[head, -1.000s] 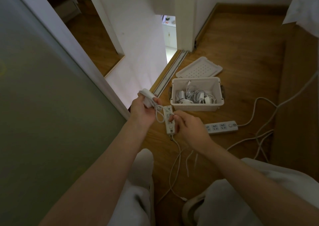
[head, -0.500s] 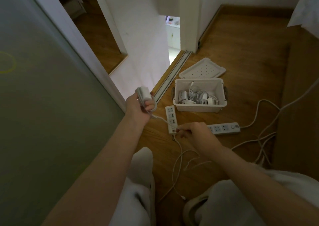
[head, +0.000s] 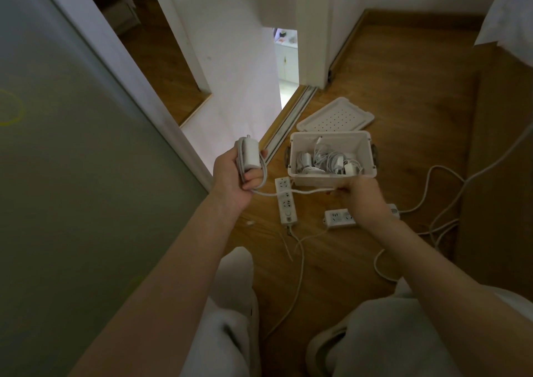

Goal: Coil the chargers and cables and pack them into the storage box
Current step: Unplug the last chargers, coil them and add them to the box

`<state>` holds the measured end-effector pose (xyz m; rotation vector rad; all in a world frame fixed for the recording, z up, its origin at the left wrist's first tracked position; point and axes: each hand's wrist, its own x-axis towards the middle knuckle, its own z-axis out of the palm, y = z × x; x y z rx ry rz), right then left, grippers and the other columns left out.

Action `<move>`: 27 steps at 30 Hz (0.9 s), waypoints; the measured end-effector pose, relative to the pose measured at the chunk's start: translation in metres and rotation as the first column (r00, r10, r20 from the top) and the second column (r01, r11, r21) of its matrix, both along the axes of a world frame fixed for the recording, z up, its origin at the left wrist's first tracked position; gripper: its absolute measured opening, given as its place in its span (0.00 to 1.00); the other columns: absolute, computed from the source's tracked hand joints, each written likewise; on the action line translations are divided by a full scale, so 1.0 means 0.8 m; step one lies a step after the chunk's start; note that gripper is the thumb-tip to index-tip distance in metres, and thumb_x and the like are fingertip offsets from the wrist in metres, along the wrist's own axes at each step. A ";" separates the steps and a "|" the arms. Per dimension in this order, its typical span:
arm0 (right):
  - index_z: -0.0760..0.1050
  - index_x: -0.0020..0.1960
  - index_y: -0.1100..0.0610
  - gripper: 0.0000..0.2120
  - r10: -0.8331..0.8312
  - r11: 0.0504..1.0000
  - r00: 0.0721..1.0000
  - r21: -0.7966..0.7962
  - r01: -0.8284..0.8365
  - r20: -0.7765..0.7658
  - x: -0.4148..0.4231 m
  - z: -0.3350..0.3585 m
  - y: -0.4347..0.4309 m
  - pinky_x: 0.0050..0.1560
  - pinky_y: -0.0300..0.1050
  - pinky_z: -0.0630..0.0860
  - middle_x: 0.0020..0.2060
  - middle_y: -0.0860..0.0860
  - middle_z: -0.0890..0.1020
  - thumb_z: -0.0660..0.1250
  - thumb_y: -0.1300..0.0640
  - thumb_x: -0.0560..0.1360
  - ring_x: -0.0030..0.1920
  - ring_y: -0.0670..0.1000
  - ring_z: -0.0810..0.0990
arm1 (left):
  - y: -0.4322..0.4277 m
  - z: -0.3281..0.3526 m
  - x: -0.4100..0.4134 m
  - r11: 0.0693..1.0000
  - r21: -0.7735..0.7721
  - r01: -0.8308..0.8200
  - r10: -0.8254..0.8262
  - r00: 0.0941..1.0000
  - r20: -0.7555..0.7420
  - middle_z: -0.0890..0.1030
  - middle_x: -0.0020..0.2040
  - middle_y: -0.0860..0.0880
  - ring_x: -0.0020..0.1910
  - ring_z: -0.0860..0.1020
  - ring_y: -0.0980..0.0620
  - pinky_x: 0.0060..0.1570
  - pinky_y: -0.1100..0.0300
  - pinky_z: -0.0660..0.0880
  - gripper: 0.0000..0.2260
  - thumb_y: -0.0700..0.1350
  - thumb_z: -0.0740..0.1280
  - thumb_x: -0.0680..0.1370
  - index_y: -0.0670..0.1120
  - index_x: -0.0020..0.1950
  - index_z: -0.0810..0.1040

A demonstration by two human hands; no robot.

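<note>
Two hands busy | my left hand (head: pixel 239 175) grips charger (head: pixel 250 154) as anchor | my right hand (head: pixel 360 195) pinches its cable (head: pixel 302 192) taut for winding | storage box (head: pixel 331 179) open just beyond, within reach

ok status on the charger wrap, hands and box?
Left hand grips charger, cable partly wound. Right hand pinches cable taut. Storage box open, lid behind. Two power strips loose on floor.

Home interior, likely a bedroom corner. Wooden plank floor (head: pixel 389 94), white walls (head: pixel 239 59), sliding-door floor track (head: pixel 291 117), frosted glass door panel (head: pixel 72 175). White bedding (head: pixel 510 16) hanging over a wooden bed frame (head: pixel 499 160) at right. Tiled room with cabinet (head: pixel 288 62) glimpsed through the gap.
</note>
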<state>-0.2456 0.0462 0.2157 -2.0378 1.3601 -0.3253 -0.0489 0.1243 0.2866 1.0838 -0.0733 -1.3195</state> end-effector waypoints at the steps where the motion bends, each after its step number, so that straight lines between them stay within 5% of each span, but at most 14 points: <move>1: 0.80 0.53 0.57 0.11 0.099 0.995 0.994 0.000 -0.099 -0.047 0.004 0.002 0.006 0.54 0.41 0.75 0.50 0.53 0.82 0.64 0.66 0.76 0.50 0.49 0.79 | -0.001 -0.001 -0.001 1.000 0.005 0.008 -0.008 1.000 0.023 0.76 0.37 0.44 0.17 0.64 0.57 0.14 0.69 0.57 0.13 0.51 0.56 0.81 0.41 0.49 0.71; 5: 0.66 0.69 0.50 0.29 0.397 0.917 0.918 0.041 -0.397 0.004 0.027 0.011 0.042 0.71 0.45 0.61 0.69 0.46 0.68 0.69 0.63 0.71 0.70 0.48 0.65 | -0.006 -0.006 -0.012 1.000 0.016 0.026 -0.027 0.996 0.084 0.77 0.36 0.45 0.18 0.64 0.58 0.15 0.69 0.57 0.14 0.52 0.57 0.81 0.41 0.55 0.70; 7: 0.59 0.73 0.49 0.35 0.485 0.874 0.873 -0.043 -0.483 0.043 0.037 0.020 0.057 0.73 0.43 0.50 0.72 0.44 0.61 0.71 0.60 0.71 0.73 0.44 0.56 | -0.009 -0.007 -0.021 0.999 0.020 0.032 -0.034 0.991 0.132 0.77 0.35 0.46 0.18 0.63 0.58 0.15 0.70 0.57 0.14 0.51 0.57 0.81 0.41 0.54 0.71; 9: 0.58 0.74 0.49 0.33 0.523 0.852 0.843 -0.044 -0.522 0.128 0.042 0.026 0.066 0.71 0.40 0.54 0.70 0.43 0.64 0.69 0.55 0.73 0.69 0.39 0.57 | -0.014 -0.009 -0.032 0.999 0.031 0.043 -0.049 0.979 0.198 0.77 0.36 0.45 0.18 0.63 0.58 0.15 0.70 0.57 0.13 0.50 0.56 0.81 0.42 0.52 0.73; 12: 0.71 0.59 0.52 0.10 0.496 0.838 0.816 0.082 -0.539 0.298 0.043 0.034 0.073 0.47 0.34 0.74 0.51 0.48 0.80 0.59 0.52 0.79 0.47 0.41 0.78 | -0.019 -0.012 -0.046 0.997 0.045 0.065 -0.075 0.959 0.275 0.77 0.39 0.46 0.20 0.62 0.58 0.17 0.69 0.56 0.12 0.51 0.57 0.81 0.44 0.50 0.75; 14: 0.71 0.44 0.47 0.10 0.492 0.847 0.811 0.040 -0.529 0.316 0.043 0.032 0.072 0.35 0.31 0.70 0.36 0.48 0.78 0.54 0.54 0.81 0.34 0.42 0.75 | -0.020 -0.013 -0.051 0.997 0.018 0.078 -0.080 0.959 0.272 0.78 0.39 0.47 0.21 0.62 0.58 0.18 0.68 0.55 0.12 0.50 0.57 0.81 0.44 0.49 0.75; 17: 0.67 0.37 0.40 0.15 0.471 0.868 0.829 0.009 -0.496 0.301 0.039 0.022 0.058 0.37 0.38 0.68 0.34 0.50 0.75 0.55 0.54 0.81 0.34 0.47 0.73 | -0.021 -0.012 -0.051 0.989 -0.058 0.133 -0.119 0.973 0.200 0.77 0.39 0.46 0.20 0.62 0.58 0.17 0.68 0.55 0.12 0.49 0.55 0.81 0.45 0.49 0.76; 20: 0.71 0.37 0.44 0.13 0.451 0.890 0.875 -0.014 -0.456 0.178 0.025 0.009 0.033 0.41 0.45 0.72 0.37 0.49 0.79 0.59 0.53 0.79 0.38 0.48 0.76 | -0.021 -0.010 -0.049 0.955 -0.091 0.281 -0.261 0.947 0.187 0.77 0.40 0.44 0.19 0.63 0.58 0.17 0.68 0.54 0.13 0.48 0.54 0.82 0.44 0.49 0.75; 24: 0.77 0.42 0.54 0.14 0.424 0.905 0.900 -0.071 -0.419 0.099 0.011 0.005 0.015 0.40 0.43 0.72 0.37 0.47 0.80 0.57 0.51 0.80 0.38 0.46 0.76 | -0.018 -0.008 -0.040 0.856 -0.016 0.517 -0.473 0.795 0.380 0.79 0.42 0.44 0.20 0.65 0.58 0.16 0.68 0.58 0.13 0.49 0.53 0.82 0.43 0.57 0.71; 27: 0.75 0.42 0.54 0.14 0.400 0.915 0.916 -0.076 -0.396 0.036 0.001 0.010 0.007 0.32 0.37 0.64 0.32 0.42 0.73 0.56 0.51 0.80 0.32 0.39 0.71 | -0.010 -0.006 -0.033 0.790 0.186 0.584 -0.556 0.557 0.617 0.77 0.40 0.46 0.24 0.69 0.57 0.19 0.68 0.62 0.12 0.49 0.57 0.81 0.43 0.56 0.73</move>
